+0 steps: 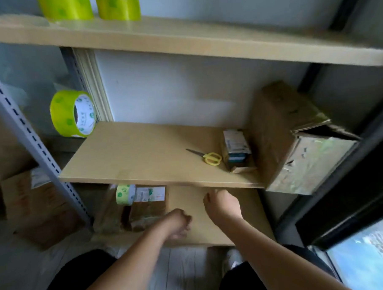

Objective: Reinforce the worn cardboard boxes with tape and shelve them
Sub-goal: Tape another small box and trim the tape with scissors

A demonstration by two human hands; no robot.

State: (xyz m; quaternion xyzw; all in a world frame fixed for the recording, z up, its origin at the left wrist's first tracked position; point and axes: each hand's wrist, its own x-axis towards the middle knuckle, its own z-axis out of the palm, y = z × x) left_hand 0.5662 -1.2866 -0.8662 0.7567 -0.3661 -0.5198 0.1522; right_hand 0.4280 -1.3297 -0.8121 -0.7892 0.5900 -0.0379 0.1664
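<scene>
Both hands reach over the lowest tan shelf board (222, 209). The left hand (178, 222), fingers loosely curled and holding nothing, lies just right of the small taped brown cardboard box (145, 210), so it is nearer. The right hand (219, 204), fingers bent under the middle shelf's near edge (161, 181), grips nothing visible. Open board spreads rightward; a pale green tape roll (124, 194) sits on the box's far left.
</scene>
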